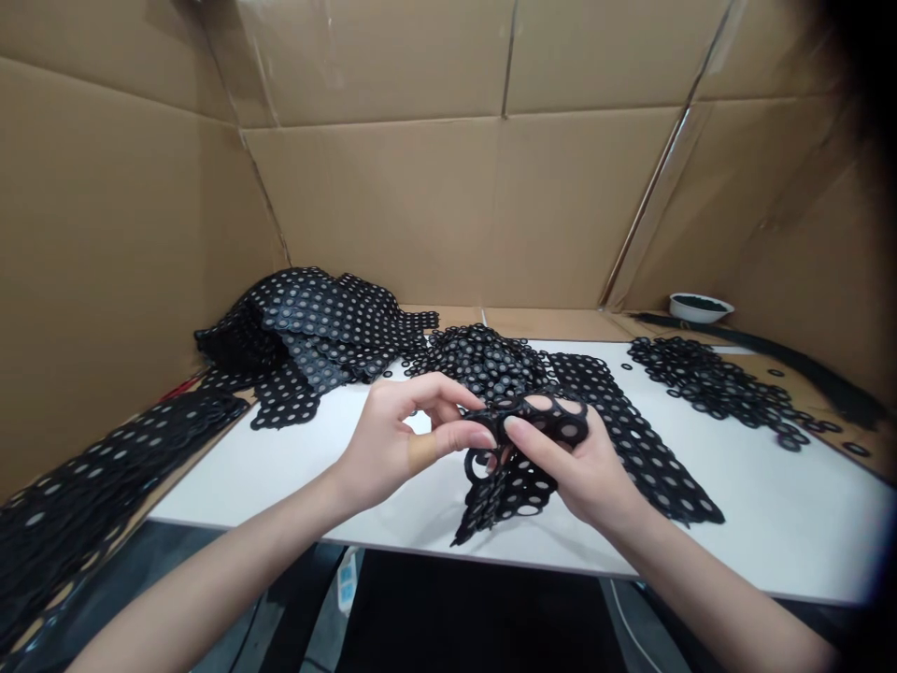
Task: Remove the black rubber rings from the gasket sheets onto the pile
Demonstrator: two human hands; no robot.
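Note:
Both my hands grip a black perforated rubber sheet [511,486], a lattice of punched rings that hangs down in a crumpled tongue over the white board [771,533]. My left hand [399,439], with a beige plaster [421,452] on one finger, pinches its upper edge between thumb and fingertips. My right hand [567,463] holds the same piece from the other side, fingers across the rings. A flat length of the sheet [631,439] lies just beyond my right hand. A heap of the sheet [480,360] rises behind both hands.
A large folded stack of perforated sheet [308,327] sits at the back left, and more [91,486] runs along the left edge. Loose black rings [715,383] are scattered at right, near a white bowl [701,307] and a long black strip [791,365]. Cardboard walls [448,206] surround the board.

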